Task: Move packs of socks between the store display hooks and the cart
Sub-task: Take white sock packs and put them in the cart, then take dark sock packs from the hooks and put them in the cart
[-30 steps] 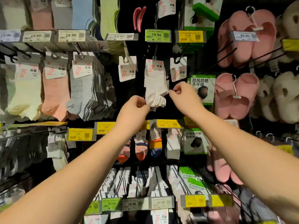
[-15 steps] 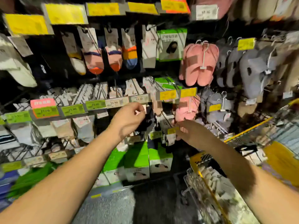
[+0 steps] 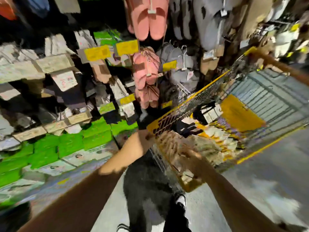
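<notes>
Head view, sole entry; heavily smeared throughout.

Cart point(image 3: 192, 104): yellow-rimmed wire basket, right of centre, set just beside the display. Inside: pale sock packs point(image 3: 215, 136) heaped along the near and middle part, a dark pack or two point(image 3: 185, 127) toward the far-left corner, a yellow panel point(image 3: 239, 114) on the bottom.

Left hand point(image 3: 145, 136): reaching to the cart's near-left corner, at or just behind the yellow rim. Fingers hidden by rim and blur; spread, pressed or pinching cannot be told.

Right hand point(image 3: 187, 158): low over the near end of the basket, above the pale packs. Fingers dissolved into the smear; state cannot be told, nor whether a pack is held.

Display: pink slippers point(image 3: 147, 19) and grey slippers point(image 3: 178, 64) on hooks, yellow price tags point(image 3: 127, 46), green boxes point(image 3: 70, 144) along the bottom shelf. Sock hooks proper at upper left, too blurred to read.

Step in hand, judged: reaching into the cart to take up a pack, or to set one down.

Handling notes:
- Better to pinch one pack by its card header than by the soft knit; less chance of dragging neighbours up from the heap.
- Lift clear of the wire rim before swinging toward the display; hanger loops likely to snag the mesh.
- Steady the cart corner with the left hand if it rolls.
- Slow the head turn before hooking.
</notes>
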A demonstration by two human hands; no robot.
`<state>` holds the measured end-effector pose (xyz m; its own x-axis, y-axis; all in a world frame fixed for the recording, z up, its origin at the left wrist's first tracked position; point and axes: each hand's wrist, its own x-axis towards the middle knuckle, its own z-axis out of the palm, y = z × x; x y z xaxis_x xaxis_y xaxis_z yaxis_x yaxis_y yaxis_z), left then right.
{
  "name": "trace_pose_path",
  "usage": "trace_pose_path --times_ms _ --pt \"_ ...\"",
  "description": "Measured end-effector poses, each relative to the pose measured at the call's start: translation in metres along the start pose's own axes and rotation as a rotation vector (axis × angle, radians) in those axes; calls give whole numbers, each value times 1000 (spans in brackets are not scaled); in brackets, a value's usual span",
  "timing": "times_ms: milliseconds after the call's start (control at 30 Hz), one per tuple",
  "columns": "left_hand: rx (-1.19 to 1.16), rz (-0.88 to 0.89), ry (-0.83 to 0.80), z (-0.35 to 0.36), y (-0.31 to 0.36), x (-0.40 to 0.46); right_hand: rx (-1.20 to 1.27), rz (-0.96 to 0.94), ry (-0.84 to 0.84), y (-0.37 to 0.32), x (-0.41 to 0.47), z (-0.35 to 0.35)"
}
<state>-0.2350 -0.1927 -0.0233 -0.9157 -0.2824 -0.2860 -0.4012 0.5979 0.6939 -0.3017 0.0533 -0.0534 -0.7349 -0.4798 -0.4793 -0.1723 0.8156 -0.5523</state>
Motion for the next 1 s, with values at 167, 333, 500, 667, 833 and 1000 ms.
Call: trace_pose_path --times_ms 167,333,500,667,833,1000 --pt "-19 -28 -77 57 55 45 72 159 38 69 27 -52" --pt "31 16 -128 118 97 137 285 372 132 125 95 -106" --pt "136 54 -201 178 125 244 495 508 180 173 185 -130" --pt "146 61 -235 252 135 344 689 528 180 210 272 -135" --pt "-38 -232 -166 312 127 408 837 496 245 234 330 -137" --pt "-349 -414 -38 335 116 428 923 616 211 275 388 -123"
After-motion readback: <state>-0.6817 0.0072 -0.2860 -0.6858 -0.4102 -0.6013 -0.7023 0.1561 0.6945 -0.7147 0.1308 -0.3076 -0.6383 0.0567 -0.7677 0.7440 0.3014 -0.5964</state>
